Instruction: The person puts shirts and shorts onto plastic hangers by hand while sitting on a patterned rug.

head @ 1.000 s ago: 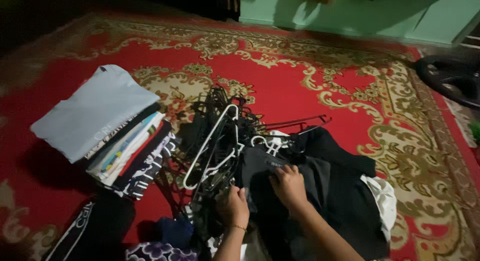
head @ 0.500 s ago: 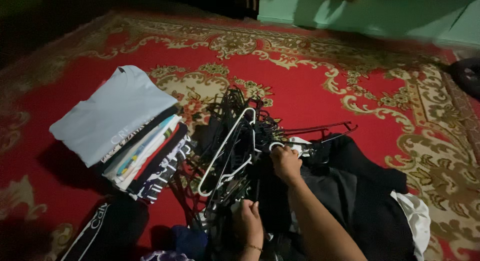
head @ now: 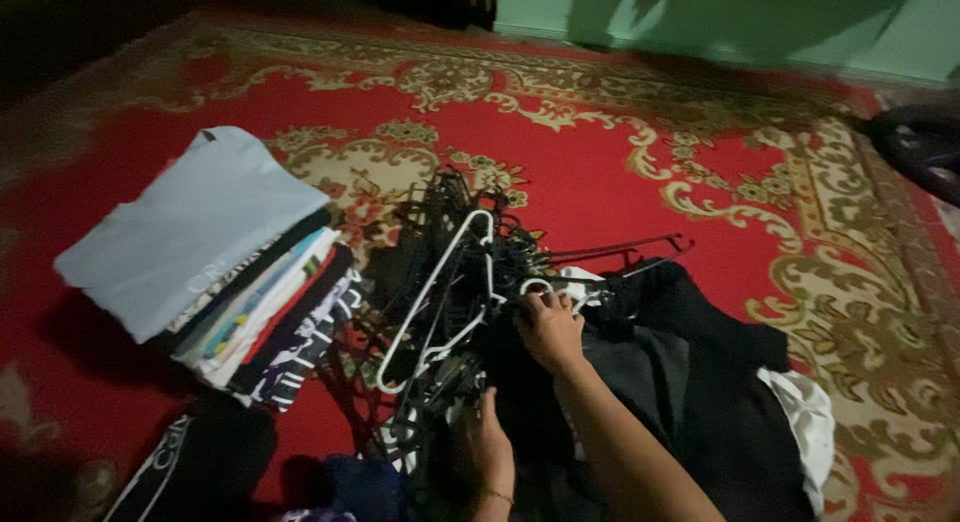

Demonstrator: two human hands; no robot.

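Note:
A tangled pile of black clothes hangers [head: 440,282] lies on the red patterned carpet [head: 600,182], with one white hanger [head: 440,282] on top. My right hand [head: 548,327] grips a hanger hook at the collar of a dark garment [head: 680,382] spread at the right. My left hand [head: 482,447] rests low on the near edge of the hanger pile and dark cloth; its grip is not clear. A white cloth [head: 805,422] peeks from under the dark garment.
A stack of folded shirts [head: 200,262], pale blue on top, sits at the left. A black garment with a white stripe [head: 190,467] lies at the lower left. A green wall base [head: 720,22] runs along the far edge, and a dark object [head: 920,147] sits at far right.
My right hand has moved up to the hanger hook at the garment's collar. My left hand has slid lower, nearer to me. The view has shifted right.

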